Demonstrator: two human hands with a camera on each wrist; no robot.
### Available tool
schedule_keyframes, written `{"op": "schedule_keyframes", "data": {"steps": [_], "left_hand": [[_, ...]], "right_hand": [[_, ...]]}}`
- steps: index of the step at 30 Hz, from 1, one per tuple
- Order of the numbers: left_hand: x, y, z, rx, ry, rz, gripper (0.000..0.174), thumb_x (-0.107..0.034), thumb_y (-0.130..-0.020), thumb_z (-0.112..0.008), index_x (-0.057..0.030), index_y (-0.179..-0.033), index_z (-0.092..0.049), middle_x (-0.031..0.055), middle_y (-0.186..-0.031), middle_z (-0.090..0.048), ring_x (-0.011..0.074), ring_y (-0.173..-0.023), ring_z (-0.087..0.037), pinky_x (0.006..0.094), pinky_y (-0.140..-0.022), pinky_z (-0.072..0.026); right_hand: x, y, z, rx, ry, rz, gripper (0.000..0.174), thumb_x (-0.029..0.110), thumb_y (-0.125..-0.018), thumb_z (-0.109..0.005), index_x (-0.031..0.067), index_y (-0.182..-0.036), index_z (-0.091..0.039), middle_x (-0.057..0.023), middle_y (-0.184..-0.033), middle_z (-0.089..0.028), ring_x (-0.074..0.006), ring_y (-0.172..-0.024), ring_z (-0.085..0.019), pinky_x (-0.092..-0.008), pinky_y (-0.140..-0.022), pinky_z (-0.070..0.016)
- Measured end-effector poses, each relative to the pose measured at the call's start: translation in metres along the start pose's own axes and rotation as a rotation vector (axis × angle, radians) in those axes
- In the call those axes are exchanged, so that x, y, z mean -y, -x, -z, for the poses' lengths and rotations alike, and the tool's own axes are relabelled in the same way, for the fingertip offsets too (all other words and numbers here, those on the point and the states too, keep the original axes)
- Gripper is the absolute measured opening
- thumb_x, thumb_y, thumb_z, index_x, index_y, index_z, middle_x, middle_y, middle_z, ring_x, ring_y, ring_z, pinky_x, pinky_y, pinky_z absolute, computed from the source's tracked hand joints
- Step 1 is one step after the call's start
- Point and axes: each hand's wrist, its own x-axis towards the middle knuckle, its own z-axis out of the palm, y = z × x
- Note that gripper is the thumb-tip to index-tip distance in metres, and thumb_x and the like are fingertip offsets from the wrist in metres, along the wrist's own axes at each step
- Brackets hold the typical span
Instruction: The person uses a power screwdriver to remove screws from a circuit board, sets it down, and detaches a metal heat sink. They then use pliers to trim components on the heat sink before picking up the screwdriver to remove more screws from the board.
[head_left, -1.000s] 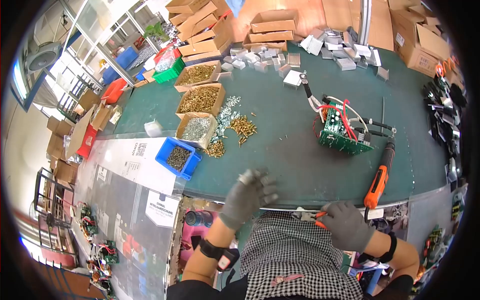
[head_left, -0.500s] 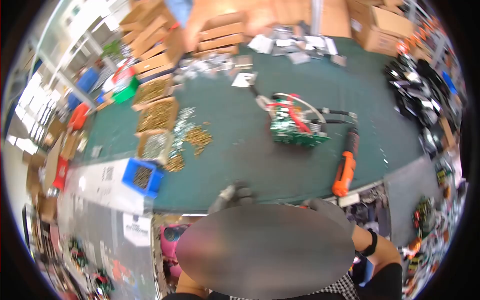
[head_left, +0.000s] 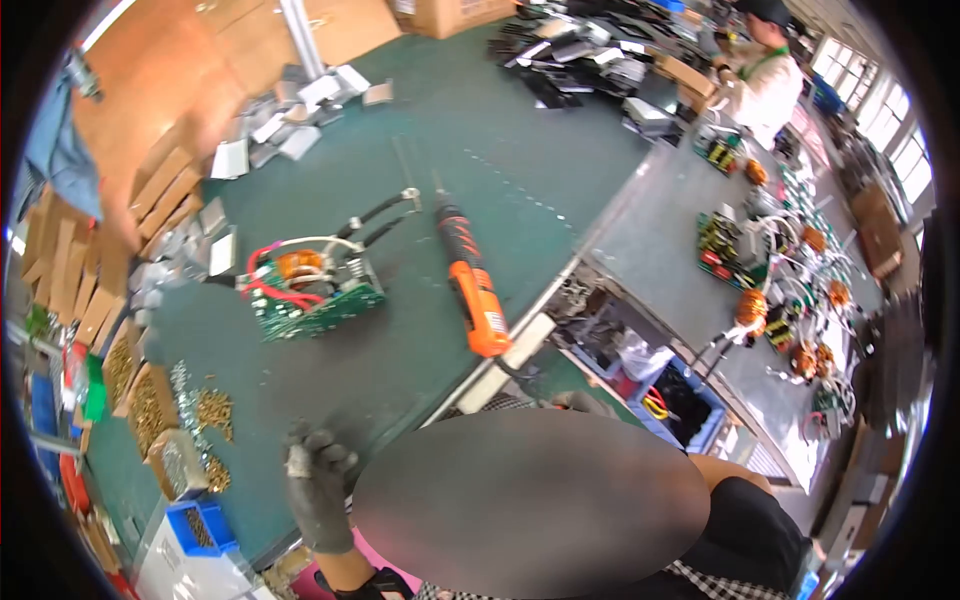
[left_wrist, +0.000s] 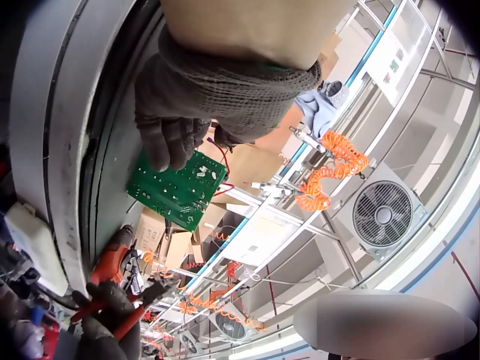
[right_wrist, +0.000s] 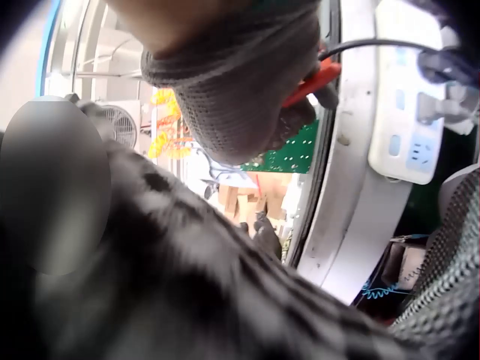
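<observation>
In the head view my grey-gloved left hand is over the table's front edge, fingers loosely bent and holding nothing. The left wrist view shows its fingers hanging in front of a green circuit board. My right hand grips red-handled pliers, their dark jaws pointing outward. A blur hides most of that hand in the head view; in the right wrist view the glove is curled round the red handle. On the table, the board assembly stands with red wires and a copper coil.
An orange electric screwdriver lies right of the board. Screw boxes and a blue bin stand left. Heatsinks and dark parts lie at the back. More board assemblies cover the right bench, where another person stands.
The head view has swung to the right, bringing the right bench and another person into sight. My right hand still grips the pliers; my left hand stays near the table edge, empty.
</observation>
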Motion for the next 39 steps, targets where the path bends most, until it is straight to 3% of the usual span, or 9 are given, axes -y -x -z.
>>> {"op": "schedule_keyframes", "data": {"steps": [4,8,14,16,20,24,32,37,39], "left_hand": [[0.010,-0.004,0.001,-0.120,-0.081,-0.006,0.043,-0.033,-0.093,-0.059,-0.0083,-0.126,-0.046,0.0047,-0.094,-0.061,0.0164,-0.073,-0.061,0.0357,-0.065,-0.0542],[0.006,-0.001,-0.018,-0.161,-0.170,-0.020,0.039,-0.028,-0.093,-0.057,-0.0079,-0.125,-0.047,0.0074,-0.094,-0.061,0.0164,-0.074,-0.062,0.0344,-0.065,-0.0542],[0.008,0.002,-0.009,-0.086,-0.067,-0.028,0.033,-0.024,-0.095,-0.053,-0.0060,-0.123,-0.046,0.0083,-0.094,-0.061,0.0164,-0.074,-0.059,0.0348,-0.067,-0.0521],[0.008,0.002,-0.008,-0.068,-0.055,-0.036,0.033,-0.022,-0.096,-0.051,-0.0040,-0.123,-0.045,0.0100,-0.095,-0.060,0.0176,-0.075,-0.059,0.0365,-0.069,-0.0532],[0.005,0.001,-0.007,-0.070,-0.122,-0.007,0.036,-0.024,-0.095,-0.051,-0.0028,-0.124,-0.045,0.0107,-0.095,-0.060,0.0196,-0.078,-0.061,0.0378,-0.072,-0.0542],[-0.010,-0.008,-0.024,-0.063,-0.196,0.012,0.040,-0.026,-0.093,-0.055,-0.0026,-0.124,-0.046,0.0092,-0.097,-0.061,0.0198,-0.078,-0.063,0.0363,-0.071,-0.0547],[-0.039,-0.038,-0.053,0.002,-0.382,-0.186,0.042,-0.022,-0.093,-0.055,-0.0022,-0.128,-0.044,0.0094,-0.107,-0.057,0.0176,-0.088,-0.060,0.0336,-0.077,-0.0530],[-0.051,-0.041,-0.051,0.056,-0.506,-0.286,0.054,-0.015,-0.089,-0.060,0.0002,-0.136,-0.038,0.0129,-0.120,-0.052,0.0203,-0.103,-0.057,0.0350,-0.087,-0.0511],[-0.044,-0.054,-0.048,-0.010,-0.748,-0.452,0.061,-0.015,-0.086,-0.064,0.0018,-0.138,-0.036,0.0153,-0.124,-0.051,0.0235,-0.110,-0.055,0.0361,-0.090,-0.0497]], "right_hand": [[-0.093,0.095,-0.029,-0.008,0.040,-0.830,0.021,0.001,-0.073,-0.053,-0.0003,-0.093,-0.061,-0.0150,-0.087,-0.061,-0.0267,-0.080,-0.063,-0.0353,-0.069,-0.0502],[-0.219,0.109,-0.045,-0.178,-0.823,-1.457,0.015,0.015,-0.082,-0.058,0.0038,-0.092,-0.058,-0.0126,-0.070,-0.058,-0.0265,-0.047,-0.056,-0.0381,-0.044,-0.0474],[-0.395,0.084,-0.064,-0.314,-0.590,-1.421,0.034,0.045,-0.081,-0.055,0.0144,-0.094,-0.060,-0.0100,-0.082,-0.063,-0.0319,-0.083,-0.063,-0.0547,-0.063,-0.0509],[-0.586,0.140,-0.146,-0.115,0.318,-0.910,0.029,0.040,-0.080,-0.055,0.0153,-0.093,-0.062,-0.0099,-0.085,-0.066,-0.0325,-0.081,-0.063,-0.0529,-0.065,-0.0506],[-0.252,0.032,-0.036,0.061,-0.474,-1.283,0.031,0.032,-0.084,-0.056,0.0063,-0.099,-0.065,-0.0136,-0.091,-0.068,-0.0303,-0.078,-0.066,-0.0445,-0.066,-0.0546],[-0.112,-0.017,0.021,0.590,-0.735,-0.921,0.024,0.015,-0.088,-0.052,-0.0040,-0.098,-0.063,-0.0136,-0.090,-0.067,-0.0262,-0.082,-0.068,-0.0358,-0.070,-0.0560],[0.021,-0.139,0.043,0.081,-0.322,-0.180,0.021,0.006,-0.086,-0.052,-0.0028,-0.103,-0.062,-0.0071,-0.090,-0.064,-0.0131,-0.083,-0.059,-0.0272,-0.077,-0.0476],[0.050,-0.191,0.003,0.144,0.480,-0.276,0.086,0.037,-0.071,-0.071,0.0067,-0.141,-0.034,-0.0218,-0.112,-0.053,-0.0425,-0.098,-0.058,-0.0473,-0.085,-0.0476],[0.057,-0.197,-0.006,0.176,0.493,-0.291,0.088,0.037,-0.070,-0.071,0.0088,-0.143,-0.031,-0.0204,-0.114,-0.051,-0.0412,-0.100,-0.058,-0.0473,-0.084,-0.0482]]}}
